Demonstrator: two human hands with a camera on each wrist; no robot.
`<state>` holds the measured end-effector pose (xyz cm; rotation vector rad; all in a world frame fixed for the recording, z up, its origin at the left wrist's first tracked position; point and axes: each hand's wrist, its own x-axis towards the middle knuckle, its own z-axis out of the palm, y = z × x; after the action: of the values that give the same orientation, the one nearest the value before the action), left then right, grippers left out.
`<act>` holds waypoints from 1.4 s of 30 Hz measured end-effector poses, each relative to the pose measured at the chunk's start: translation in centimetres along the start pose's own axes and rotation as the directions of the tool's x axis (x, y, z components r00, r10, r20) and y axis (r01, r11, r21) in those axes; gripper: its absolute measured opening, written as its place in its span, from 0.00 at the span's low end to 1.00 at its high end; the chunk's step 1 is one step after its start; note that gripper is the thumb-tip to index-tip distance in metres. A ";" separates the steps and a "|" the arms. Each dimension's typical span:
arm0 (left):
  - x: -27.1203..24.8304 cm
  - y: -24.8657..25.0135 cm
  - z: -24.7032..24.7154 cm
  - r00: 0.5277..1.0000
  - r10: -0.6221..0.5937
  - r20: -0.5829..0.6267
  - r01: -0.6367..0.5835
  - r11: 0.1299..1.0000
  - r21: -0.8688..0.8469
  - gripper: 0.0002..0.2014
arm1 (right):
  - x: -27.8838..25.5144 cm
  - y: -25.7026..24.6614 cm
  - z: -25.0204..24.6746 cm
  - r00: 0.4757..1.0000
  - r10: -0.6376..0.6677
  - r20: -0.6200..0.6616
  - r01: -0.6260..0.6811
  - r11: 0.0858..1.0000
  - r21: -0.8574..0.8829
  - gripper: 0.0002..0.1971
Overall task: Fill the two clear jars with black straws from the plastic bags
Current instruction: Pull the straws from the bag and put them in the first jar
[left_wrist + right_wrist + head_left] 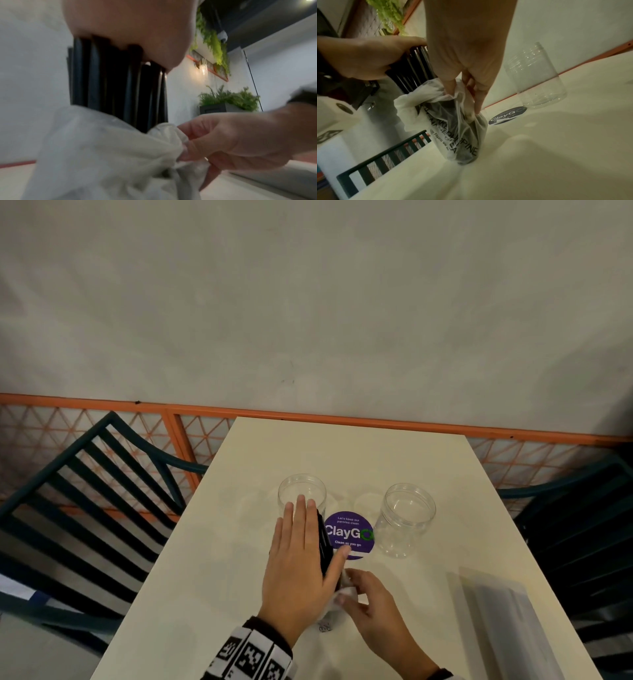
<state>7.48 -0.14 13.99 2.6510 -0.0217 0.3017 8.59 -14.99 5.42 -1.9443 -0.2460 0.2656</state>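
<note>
Two clear jars stand open and empty on the white table [428,594], the left jar [302,491] and the right jar [407,518]. My left hand [301,553] grips a bundle of black straws [323,539] near its top, thumb on the right side. The straws [412,70] stand upright, their lower part still inside a thin white printed plastic bag [453,128]. My right hand [370,601] pinches the bunched bag [102,155] just below the left hand. The bag's bottom rests on the table in front of the left jar.
A round purple ClayGo sticker [347,534] lies between the jars. A pale flat plastic packet [496,611] sits at the table's right front. Dark slatted chairs [85,508] flank the table. An orange-railed wall [342,419] runs behind it.
</note>
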 end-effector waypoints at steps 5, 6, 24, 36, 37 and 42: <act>1.1 1.3 0.3 0.991 -0.035 0.128 0.016 0.989 0.147 0.33 | 0.3 0.8 0.2 0.999 0.013 -0.030 -0.017 0.990 -0.137 0.18; 1.2 1.6 0.2 0.992 -0.036 0.124 0.016 0.987 0.157 0.33 | 0.3 0.7 0.2 0.999 -0.011 -0.035 0.006 0.990 -0.139 0.17; 2.2 -1.5 -3.1 0.987 0.139 0.083 -0.128 0.983 -0.128 0.29 | 0.7 -2.3 -2.3 0.987 -0.032 -0.156 0.031 0.999 -0.014 0.16; 6.6 -3.9 -7.1 0.992 -0.086 -0.096 -0.016 0.658 -0.753 0.40 | 5.4 -12.2 -8.0 0.851 -0.457 -0.261 0.267 0.802 -0.534 0.11; 7.0 -4.5 -7.1 0.989 -0.102 -0.107 -0.010 0.675 -0.737 0.43 | 6.1 -12.8 -8.6 0.822 -0.499 -0.273 0.259 0.756 -0.601 0.11; 8.6 -5.5 -5.0 0.994 -0.092 -0.053 0.043 0.805 -0.591 0.58 | 9.5 -13.7 -9.7 0.729 -0.661 -0.179 0.236 0.488 -0.840 0.15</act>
<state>15.18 7.31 17.72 2.0088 0.0049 0.3146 19.88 -15.65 21.02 -2.6078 -0.6285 -0.8727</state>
